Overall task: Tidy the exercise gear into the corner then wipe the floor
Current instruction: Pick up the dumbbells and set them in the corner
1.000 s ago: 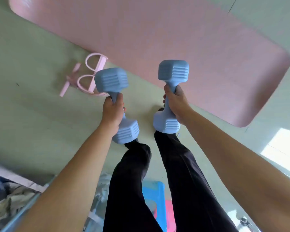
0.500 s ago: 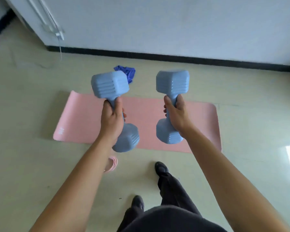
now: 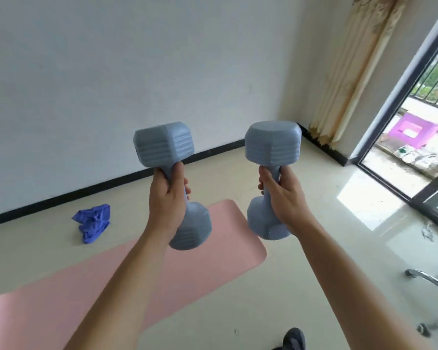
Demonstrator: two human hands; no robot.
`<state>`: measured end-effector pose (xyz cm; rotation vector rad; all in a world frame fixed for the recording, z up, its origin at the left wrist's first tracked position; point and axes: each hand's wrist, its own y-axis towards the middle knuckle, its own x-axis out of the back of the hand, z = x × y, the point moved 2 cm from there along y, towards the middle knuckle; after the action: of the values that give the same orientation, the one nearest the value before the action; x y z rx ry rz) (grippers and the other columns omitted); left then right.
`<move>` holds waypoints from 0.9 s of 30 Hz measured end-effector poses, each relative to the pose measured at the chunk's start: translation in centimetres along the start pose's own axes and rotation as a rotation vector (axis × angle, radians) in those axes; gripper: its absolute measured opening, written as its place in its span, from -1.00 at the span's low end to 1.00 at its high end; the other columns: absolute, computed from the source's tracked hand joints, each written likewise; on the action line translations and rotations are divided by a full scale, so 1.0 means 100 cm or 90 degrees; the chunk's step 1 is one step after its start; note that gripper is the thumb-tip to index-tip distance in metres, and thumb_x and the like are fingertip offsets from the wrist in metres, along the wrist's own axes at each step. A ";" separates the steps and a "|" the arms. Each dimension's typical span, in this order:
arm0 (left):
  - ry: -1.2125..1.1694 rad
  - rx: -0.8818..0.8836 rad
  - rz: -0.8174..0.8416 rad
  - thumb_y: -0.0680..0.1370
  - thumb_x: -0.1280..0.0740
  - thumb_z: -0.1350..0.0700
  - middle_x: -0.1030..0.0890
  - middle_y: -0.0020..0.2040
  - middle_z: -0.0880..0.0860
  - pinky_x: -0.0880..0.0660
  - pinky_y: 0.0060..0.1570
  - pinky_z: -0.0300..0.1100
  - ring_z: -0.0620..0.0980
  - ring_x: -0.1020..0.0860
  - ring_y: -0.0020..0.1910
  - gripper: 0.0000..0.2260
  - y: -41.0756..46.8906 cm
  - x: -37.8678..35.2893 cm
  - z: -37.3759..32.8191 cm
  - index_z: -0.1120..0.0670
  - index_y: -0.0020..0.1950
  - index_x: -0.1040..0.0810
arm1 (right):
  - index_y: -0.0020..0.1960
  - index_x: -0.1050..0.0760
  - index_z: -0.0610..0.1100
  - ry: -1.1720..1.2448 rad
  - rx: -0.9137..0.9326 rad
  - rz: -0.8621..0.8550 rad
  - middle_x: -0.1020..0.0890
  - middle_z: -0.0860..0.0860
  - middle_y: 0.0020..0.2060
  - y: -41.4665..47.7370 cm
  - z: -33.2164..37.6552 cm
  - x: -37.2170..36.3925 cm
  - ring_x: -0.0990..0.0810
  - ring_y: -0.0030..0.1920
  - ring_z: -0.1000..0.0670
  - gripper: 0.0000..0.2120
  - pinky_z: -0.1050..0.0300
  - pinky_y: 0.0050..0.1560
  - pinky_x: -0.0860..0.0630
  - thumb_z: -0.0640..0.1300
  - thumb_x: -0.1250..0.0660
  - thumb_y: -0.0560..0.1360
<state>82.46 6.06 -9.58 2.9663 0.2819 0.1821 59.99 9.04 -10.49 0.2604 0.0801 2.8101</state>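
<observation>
I hold two grey-blue dumbbells upright at chest height. My left hand (image 3: 168, 195) grips the handle of the left dumbbell (image 3: 165, 145). My right hand (image 3: 280, 195) grips the handle of the right dumbbell (image 3: 273, 142). Below them a pink exercise mat (image 3: 200, 261) lies flat on the pale floor, running from the lower left toward the middle. A crumpled blue cloth (image 3: 92, 221) lies on the floor beyond the mat, near the wall's black skirting.
The room's corner (image 3: 297, 125) is ahead on the right, beside a stained curtain (image 3: 349, 66). An open sliding door (image 3: 400, 137) leads to a balcony with a purple stool (image 3: 412, 130). Chrome chair legs (image 3: 430, 281) stand at the right edge. My shoe (image 3: 293, 337) shows at the bottom.
My view has lifted from the floor and swung right, toward the wall, the corner and the door. Both hands keep their grip on the dumbbells. The pink pedal puller has left the view.
</observation>
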 end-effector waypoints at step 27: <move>-0.041 -0.005 0.193 0.63 -0.23 -0.08 -0.49 -0.19 0.03 -0.50 -0.14 -0.17 -0.08 -0.49 -0.24 -0.71 0.302 -0.665 0.002 0.16 0.04 -0.42 | 0.06 -0.46 -0.22 -0.016 -0.022 -0.097 -0.55 -0.05 -0.18 0.536 -0.132 0.416 -0.54 -0.22 0.09 -0.78 0.09 -0.09 -0.48 -0.04 -0.29 0.63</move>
<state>22.98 -36.35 -11.78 2.9846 -0.1775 0.1218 2.20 -28.98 -11.91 0.2689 0.0434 2.6533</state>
